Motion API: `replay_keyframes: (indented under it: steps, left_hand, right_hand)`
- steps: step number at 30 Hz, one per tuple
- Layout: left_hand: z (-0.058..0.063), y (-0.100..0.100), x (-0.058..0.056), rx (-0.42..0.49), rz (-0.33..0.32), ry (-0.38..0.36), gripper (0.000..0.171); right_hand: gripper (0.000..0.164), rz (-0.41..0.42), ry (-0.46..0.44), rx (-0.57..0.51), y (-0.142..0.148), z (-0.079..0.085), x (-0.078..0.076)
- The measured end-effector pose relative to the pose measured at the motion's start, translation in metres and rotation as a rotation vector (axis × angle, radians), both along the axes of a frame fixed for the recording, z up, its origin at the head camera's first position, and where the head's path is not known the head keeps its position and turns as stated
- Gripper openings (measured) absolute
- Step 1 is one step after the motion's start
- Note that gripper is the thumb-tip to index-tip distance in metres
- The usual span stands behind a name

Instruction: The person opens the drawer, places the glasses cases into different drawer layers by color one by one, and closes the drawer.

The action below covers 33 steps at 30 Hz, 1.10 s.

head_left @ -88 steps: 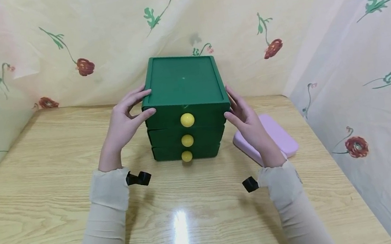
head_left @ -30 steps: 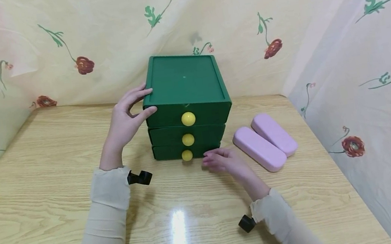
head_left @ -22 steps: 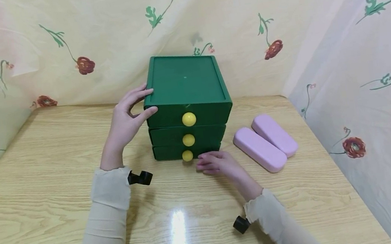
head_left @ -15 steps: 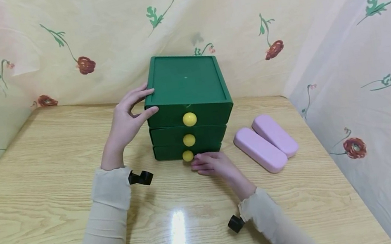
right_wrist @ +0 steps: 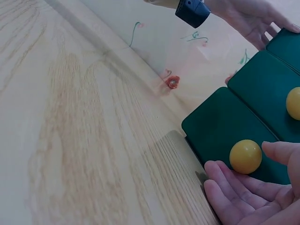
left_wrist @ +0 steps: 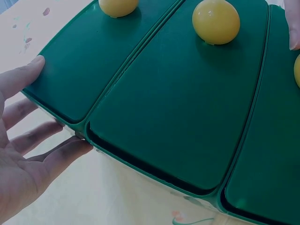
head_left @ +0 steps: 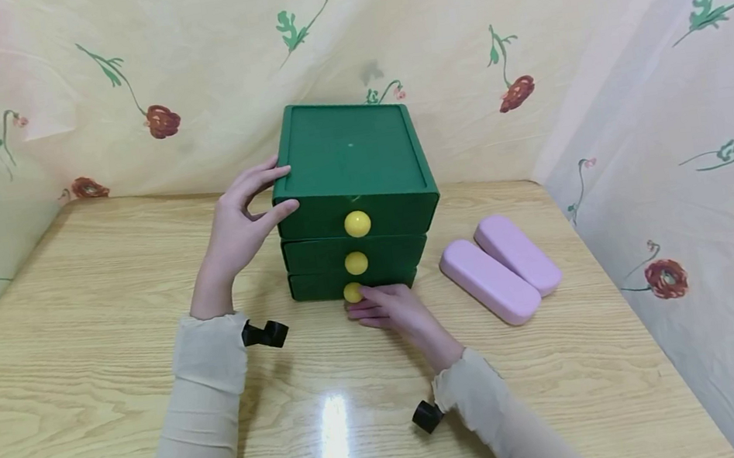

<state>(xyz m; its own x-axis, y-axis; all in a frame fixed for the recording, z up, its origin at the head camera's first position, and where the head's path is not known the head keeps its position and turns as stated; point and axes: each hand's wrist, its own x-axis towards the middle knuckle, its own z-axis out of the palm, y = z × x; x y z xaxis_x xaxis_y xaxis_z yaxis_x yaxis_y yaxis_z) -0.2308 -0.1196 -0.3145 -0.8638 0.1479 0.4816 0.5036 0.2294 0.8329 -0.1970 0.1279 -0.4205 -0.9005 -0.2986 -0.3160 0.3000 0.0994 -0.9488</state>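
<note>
A green desktop drawer cabinet (head_left: 350, 149) stands on the table against the curtain, its three drawers pushed in. Each drawer has a round yellow knob, the top one (head_left: 357, 223) largest in the head view. My left hand (head_left: 229, 229) holds the cabinet's upper left corner, thumb on the front edge and fingers along the side and top. At the bottom drawer, my right hand (head_left: 403, 314) has its thumb beside the lowest knob (right_wrist: 245, 156) and its extended fingers under it. A small gap shows between thumb tip and knob in the right wrist view.
Two lilac oblong blocks with rounded ends, a nearer one (head_left: 490, 282) and a farther one (head_left: 518, 254), lie side by side right of the cabinet. A flowered curtain (head_left: 211, 71) hangs behind and to the sides of the wooden table (head_left: 78, 379).
My right hand has left the cabinet's upper right side, come down in front of it and moved left to the lowest knob. The left hand has kept its place on the cabinet.
</note>
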Motion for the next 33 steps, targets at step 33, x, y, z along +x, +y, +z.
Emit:
replay_keyframes:
  steps: [33]
  left_hand:
    - [-0.0006,0.0006,0.0001,0.008,-0.004,0.001,0.043]
  right_hand:
    - [0.038,-0.083,0.020,-0.037,-0.0062,-0.0094,0.0075]
